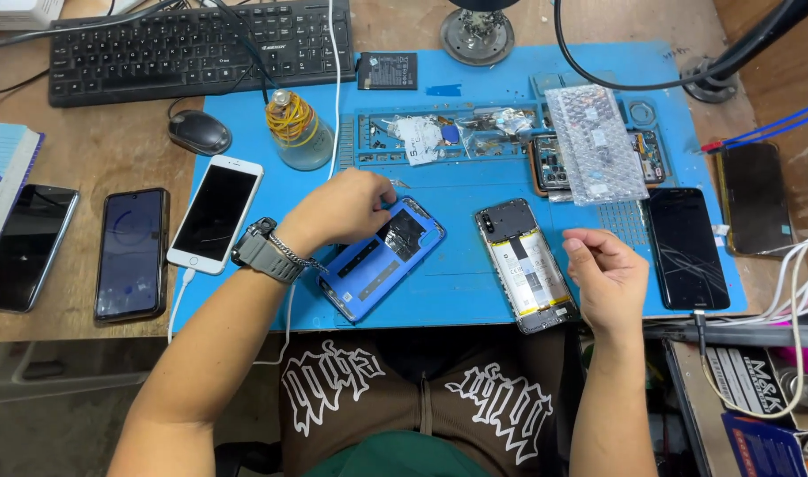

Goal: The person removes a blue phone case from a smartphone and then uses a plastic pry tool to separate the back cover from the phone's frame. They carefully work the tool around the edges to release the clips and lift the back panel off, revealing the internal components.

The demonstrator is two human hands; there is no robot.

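Note:
My left hand rests on the top edge of a blue phone back cover, which lies inside-up on the blue work mat; its fingers pinch at the cover's upper rim. An opened phone with its battery and circuit board exposed lies to the right of the cover. My right hand hovers just right of that opened phone with fingers loosely curled, and whether it pinches a tiny part I cannot tell. A watch and bracelet sit on my left wrist.
A white phone on a cable, a dark phone and another lie left. A cracked black phone, a bubble-wrap bag, a parts tray, a bottle, a mouse and a keyboard surround the mat.

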